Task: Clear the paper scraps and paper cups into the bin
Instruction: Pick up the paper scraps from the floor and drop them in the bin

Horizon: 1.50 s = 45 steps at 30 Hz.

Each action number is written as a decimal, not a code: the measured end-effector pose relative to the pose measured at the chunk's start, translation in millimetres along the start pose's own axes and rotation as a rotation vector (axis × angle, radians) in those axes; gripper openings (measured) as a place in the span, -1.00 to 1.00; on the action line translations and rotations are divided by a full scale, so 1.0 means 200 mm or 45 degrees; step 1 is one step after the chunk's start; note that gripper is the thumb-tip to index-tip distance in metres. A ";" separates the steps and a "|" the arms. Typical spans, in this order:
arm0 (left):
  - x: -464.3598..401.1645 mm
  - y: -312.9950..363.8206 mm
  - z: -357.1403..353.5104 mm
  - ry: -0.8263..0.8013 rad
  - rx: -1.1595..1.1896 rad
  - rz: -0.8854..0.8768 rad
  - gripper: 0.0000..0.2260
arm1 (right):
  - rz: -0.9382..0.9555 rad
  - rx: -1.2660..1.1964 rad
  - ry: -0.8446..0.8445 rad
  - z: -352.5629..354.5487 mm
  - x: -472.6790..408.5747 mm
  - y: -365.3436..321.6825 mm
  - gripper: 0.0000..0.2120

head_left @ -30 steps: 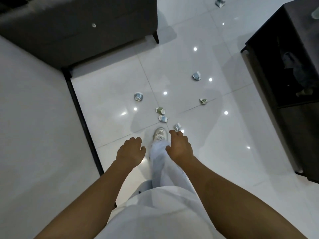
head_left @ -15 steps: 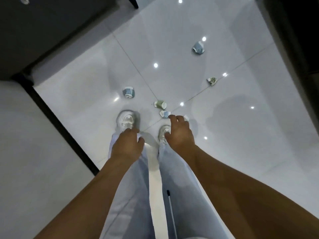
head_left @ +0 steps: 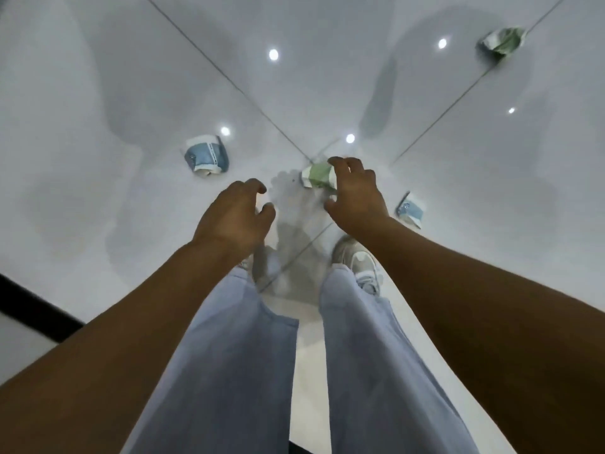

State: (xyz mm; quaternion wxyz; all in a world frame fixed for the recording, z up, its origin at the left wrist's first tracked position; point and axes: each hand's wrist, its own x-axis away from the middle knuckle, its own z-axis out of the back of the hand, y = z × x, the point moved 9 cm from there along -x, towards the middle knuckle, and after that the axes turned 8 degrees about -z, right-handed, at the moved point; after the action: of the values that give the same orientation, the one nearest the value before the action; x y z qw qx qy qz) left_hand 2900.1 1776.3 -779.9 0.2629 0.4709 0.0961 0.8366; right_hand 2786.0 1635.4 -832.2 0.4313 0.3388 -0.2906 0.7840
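The right hand (head_left: pixel 355 194) reaches down with curled fingers over a crumpled green paper cup (head_left: pixel 317 175) on the white tiled floor (head_left: pixel 131 93), at a tile joint; whether it grips is unclear. The left hand (head_left: pixel 234 216) hovers loosely curled, empty. A blue cup (head_left: pixel 206 155) lies near.
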 end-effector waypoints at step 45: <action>-0.17 0.22 -0.15 -0.129 -0.084 -0.240 -0.72 | -0.240 -0.161 0.146 -0.13 0.10 0.28 -0.40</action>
State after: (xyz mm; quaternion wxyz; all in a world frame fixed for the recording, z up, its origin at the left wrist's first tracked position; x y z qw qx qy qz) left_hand 2874.4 1724.0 -803.4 0.3602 0.4927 0.0989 0.7859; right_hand 2721.3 1639.4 -841.2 0.5395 0.2914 -0.2812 0.7382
